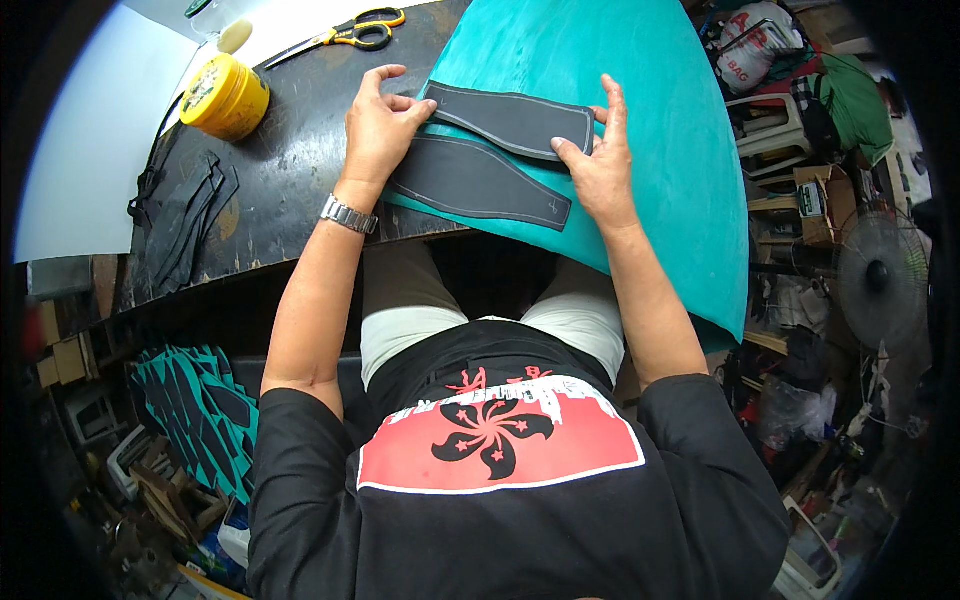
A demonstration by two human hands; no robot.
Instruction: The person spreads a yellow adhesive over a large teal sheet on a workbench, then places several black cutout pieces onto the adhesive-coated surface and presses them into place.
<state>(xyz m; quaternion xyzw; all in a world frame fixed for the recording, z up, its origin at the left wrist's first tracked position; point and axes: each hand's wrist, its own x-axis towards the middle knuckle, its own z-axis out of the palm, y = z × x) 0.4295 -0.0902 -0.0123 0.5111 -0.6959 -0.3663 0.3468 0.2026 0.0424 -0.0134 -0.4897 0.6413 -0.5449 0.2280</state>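
Note:
My left hand (383,122), with a metal watch on its wrist, pinches the left end of a long, curved black panel (512,118). At the panel's other end my right hand (604,165) grips it between thumb and fingers, the index finger pointing up. A pale line runs along the panel's edge. Just below it, nearer to me, lies a second black panel (478,180) of similar shape, its left end partly behind my left hand. Both are over a large teal sheet (600,50), which hangs off the table's near edge on the right.
On the dark table (300,150) stand a yellow tub (236,100) and yellow-and-black scissors (350,35). Thin black strips (195,220) lie at the left. Below the table on the left is a pile of teal-and-black pieces (205,410). A fan (880,275) stands at the right amid clutter.

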